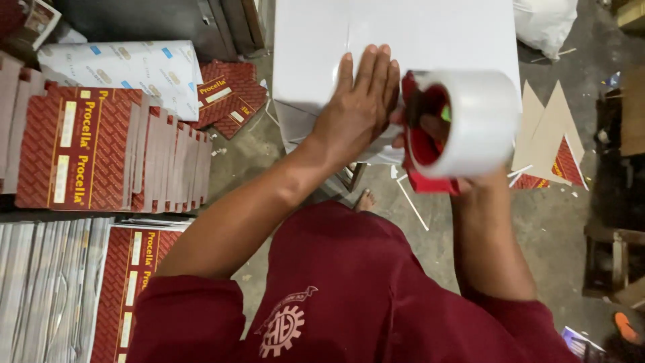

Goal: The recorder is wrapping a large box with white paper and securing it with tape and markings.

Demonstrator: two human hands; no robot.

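White glossy tape roll (480, 121) on red dispenser (430, 180) in right hand (470, 185).

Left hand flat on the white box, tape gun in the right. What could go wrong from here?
1. The left hand lies flat on the white box right beside the red tape dispenser; its fingers could catch the dispenser's edge.
2. The box seems to overhang near the knees; pressing may tip it.
3. Scrap strips on the floor near the bare foot could cause a slip.

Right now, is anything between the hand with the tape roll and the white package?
Nothing visible. The right hand holds the tape dispenser right at the white package, beside the left hand lying flat on it.
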